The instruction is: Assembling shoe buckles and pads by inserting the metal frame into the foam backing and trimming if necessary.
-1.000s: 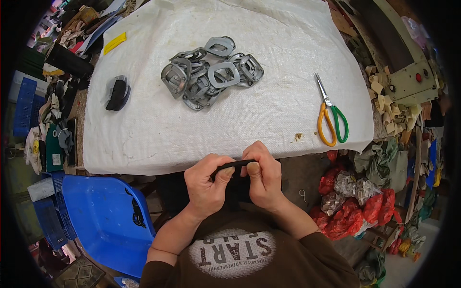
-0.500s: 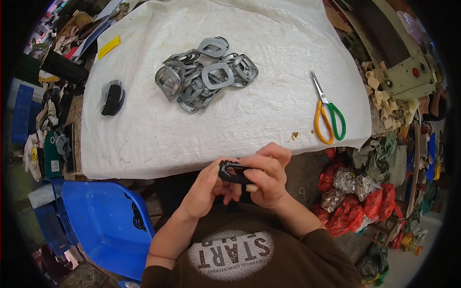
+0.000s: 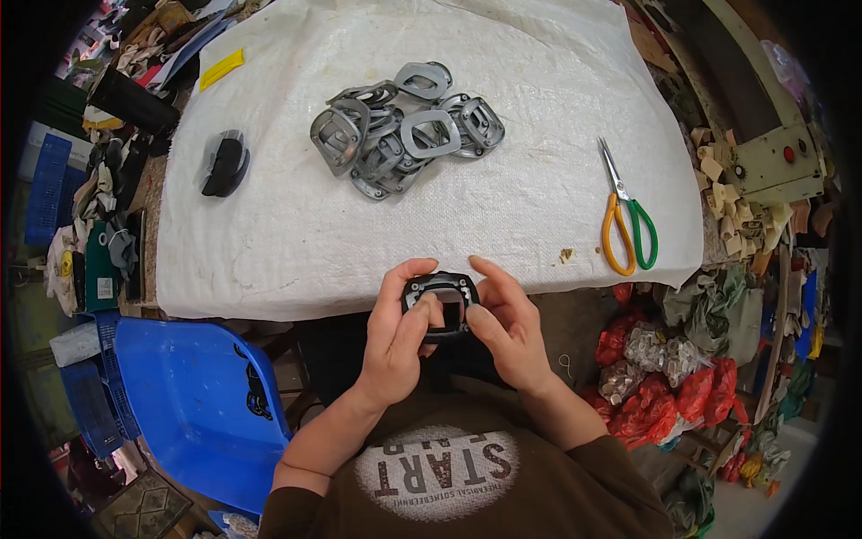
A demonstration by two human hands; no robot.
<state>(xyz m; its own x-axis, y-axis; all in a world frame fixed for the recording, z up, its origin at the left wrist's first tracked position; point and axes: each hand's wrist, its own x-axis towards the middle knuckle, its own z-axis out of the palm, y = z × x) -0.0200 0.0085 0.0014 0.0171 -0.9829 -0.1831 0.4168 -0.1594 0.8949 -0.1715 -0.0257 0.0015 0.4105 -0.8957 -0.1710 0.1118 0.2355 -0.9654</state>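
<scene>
Holding 1 glossy black rounded-square frame (image 3: pixel 441 281) between left hand (image 3: pixel 395 332) and right hand (image 3: pixel 514 334), near the white-sheeted tabletop (image 3: pixel 305 242).

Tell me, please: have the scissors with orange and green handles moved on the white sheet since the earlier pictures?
No. The scissors keep their place on the white sheet, to the right of the brown specks; only the whole view shifts slightly.

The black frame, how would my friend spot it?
Find the big white woven sheet. By its near edge, the left hand and right hand hold the black frame. Unlike the grey frames piled on the sheet, it is black and held.
</scene>
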